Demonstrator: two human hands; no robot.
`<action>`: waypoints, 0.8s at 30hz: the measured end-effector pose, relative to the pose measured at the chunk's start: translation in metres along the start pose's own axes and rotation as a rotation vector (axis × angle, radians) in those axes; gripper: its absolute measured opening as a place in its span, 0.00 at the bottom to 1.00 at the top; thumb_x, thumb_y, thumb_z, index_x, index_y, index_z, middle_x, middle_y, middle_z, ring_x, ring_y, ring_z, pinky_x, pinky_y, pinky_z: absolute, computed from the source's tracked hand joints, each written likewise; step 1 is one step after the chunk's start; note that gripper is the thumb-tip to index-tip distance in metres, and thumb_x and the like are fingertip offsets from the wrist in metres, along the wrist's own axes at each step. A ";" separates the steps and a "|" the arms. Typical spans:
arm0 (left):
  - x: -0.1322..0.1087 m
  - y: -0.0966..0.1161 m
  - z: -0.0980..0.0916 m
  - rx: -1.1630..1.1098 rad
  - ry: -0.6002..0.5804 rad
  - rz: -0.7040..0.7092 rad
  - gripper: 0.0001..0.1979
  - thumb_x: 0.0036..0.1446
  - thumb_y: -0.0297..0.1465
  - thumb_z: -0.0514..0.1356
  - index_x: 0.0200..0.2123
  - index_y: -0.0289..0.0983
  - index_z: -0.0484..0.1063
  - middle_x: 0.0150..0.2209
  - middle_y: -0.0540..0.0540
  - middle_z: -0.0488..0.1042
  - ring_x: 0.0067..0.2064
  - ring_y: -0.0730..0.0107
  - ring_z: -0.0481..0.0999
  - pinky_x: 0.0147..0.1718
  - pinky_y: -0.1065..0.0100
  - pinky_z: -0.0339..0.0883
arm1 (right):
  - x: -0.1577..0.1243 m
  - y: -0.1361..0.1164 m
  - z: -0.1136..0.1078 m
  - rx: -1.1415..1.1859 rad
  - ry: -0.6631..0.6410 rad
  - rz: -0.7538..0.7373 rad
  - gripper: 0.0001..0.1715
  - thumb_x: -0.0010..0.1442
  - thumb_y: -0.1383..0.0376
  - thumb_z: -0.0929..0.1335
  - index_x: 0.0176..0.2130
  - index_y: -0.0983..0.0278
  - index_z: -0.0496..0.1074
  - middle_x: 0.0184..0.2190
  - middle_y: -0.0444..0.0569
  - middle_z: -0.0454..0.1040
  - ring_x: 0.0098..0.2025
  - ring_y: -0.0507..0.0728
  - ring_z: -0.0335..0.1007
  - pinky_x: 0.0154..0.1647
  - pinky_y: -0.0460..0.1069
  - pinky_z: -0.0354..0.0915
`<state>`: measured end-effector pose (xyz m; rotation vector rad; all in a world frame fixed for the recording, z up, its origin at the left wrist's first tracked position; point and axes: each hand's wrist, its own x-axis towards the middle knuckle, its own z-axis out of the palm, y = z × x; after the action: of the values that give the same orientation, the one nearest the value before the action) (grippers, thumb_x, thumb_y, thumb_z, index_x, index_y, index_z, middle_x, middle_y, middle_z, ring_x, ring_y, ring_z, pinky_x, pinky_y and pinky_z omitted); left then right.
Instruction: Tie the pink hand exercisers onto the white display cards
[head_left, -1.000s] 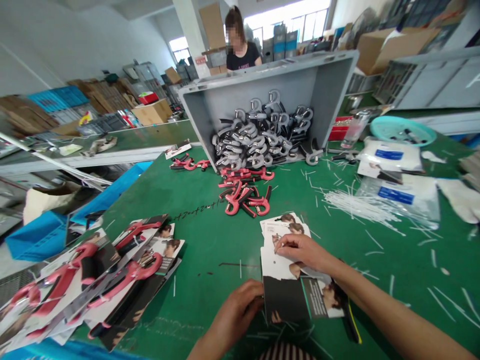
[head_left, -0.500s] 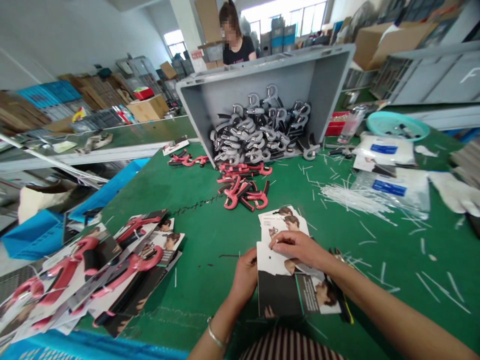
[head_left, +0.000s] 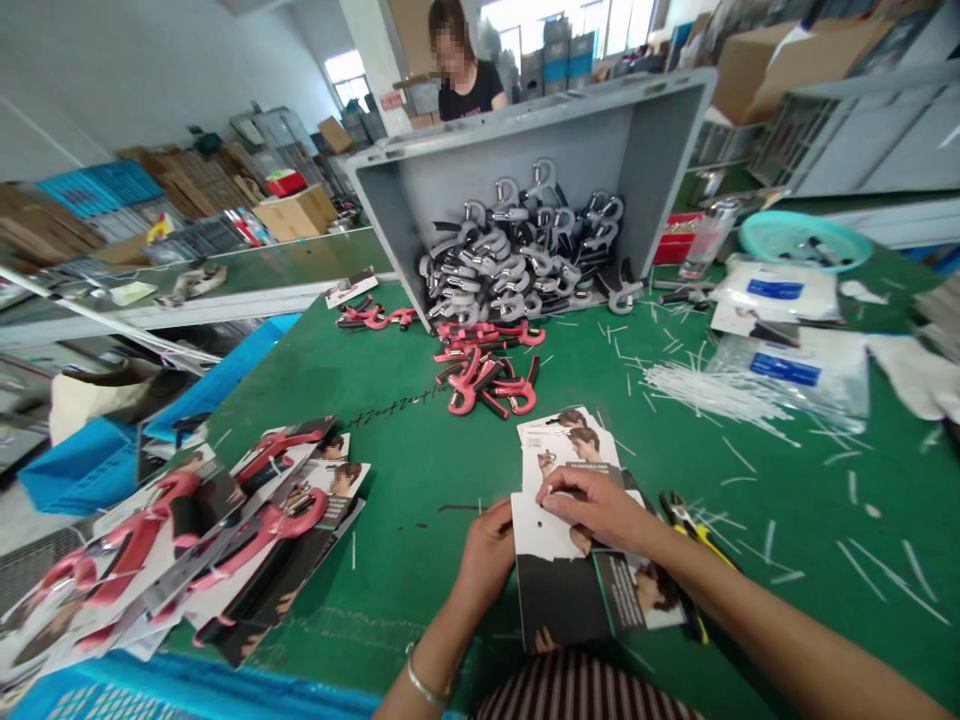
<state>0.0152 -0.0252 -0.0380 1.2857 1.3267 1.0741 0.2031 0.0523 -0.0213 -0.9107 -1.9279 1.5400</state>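
My left hand [head_left: 487, 560] grips the left edge of a printed cardboard card [head_left: 559, 600], its fingers partly hidden behind it. Over the card's white upper part, my right hand [head_left: 592, 505] has thumb and forefinger pinched together; what lies between them is too small to make out. A small dark hole shows in the card just below those fingertips. Beyond it, more printed cards [head_left: 536, 455] lie stacked on the table. Partly under my right forearm are cutting pliers [head_left: 701, 530] with yellow-and-black handles.
Red hand grips [head_left: 487, 385] lie in front of a tipped grey crate [head_left: 637, 170] full of grey hand grips [head_left: 517, 260]. Carded red grips [head_left: 255, 540] are piled at left. White cable ties [head_left: 712, 395] and plastic bags [head_left: 795, 375] lie at right. A person [head_left: 469, 85] stands behind the crate.
The held card has dropped slightly toward me, and more of the cutting pliers shows beside my right forearm. My right hand keeps its pinch near the hole; my left hand stays on the edge.
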 end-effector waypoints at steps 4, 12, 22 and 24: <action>0.001 -0.004 0.002 -0.018 -0.042 0.008 0.10 0.56 0.30 0.61 0.40 0.39 0.81 0.41 0.45 0.79 0.41 0.63 0.76 0.43 0.65 0.70 | -0.002 -0.002 0.003 0.028 0.001 0.021 0.12 0.63 0.57 0.67 0.38 0.63 0.74 0.35 0.46 0.75 0.39 0.56 0.70 0.42 0.49 0.62; -0.005 0.005 -0.007 0.033 0.021 0.063 0.09 0.57 0.30 0.60 0.37 0.40 0.81 0.39 0.46 0.79 0.39 0.65 0.75 0.42 0.67 0.68 | -0.001 -0.009 0.004 0.141 0.026 0.034 0.13 0.62 0.55 0.68 0.38 0.63 0.74 0.35 0.46 0.74 0.38 0.55 0.68 0.40 0.47 0.61; -0.003 0.010 -0.003 0.100 -0.021 0.055 0.09 0.56 0.31 0.60 0.35 0.38 0.81 0.37 0.45 0.79 0.37 0.64 0.75 0.38 0.68 0.68 | -0.002 -0.009 0.010 0.176 0.057 0.041 0.14 0.62 0.54 0.68 0.37 0.63 0.73 0.34 0.46 0.73 0.38 0.55 0.66 0.39 0.47 0.61; -0.005 0.010 -0.003 0.107 0.011 0.045 0.10 0.56 0.31 0.60 0.38 0.39 0.81 0.38 0.45 0.79 0.38 0.63 0.75 0.39 0.67 0.68 | -0.003 -0.012 0.009 0.181 0.063 0.054 0.15 0.61 0.53 0.68 0.37 0.63 0.73 0.33 0.45 0.72 0.37 0.54 0.66 0.39 0.47 0.62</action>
<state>0.0140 -0.0300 -0.0275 1.3959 1.3846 1.0542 0.1962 0.0424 -0.0120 -0.9278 -1.7020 1.6657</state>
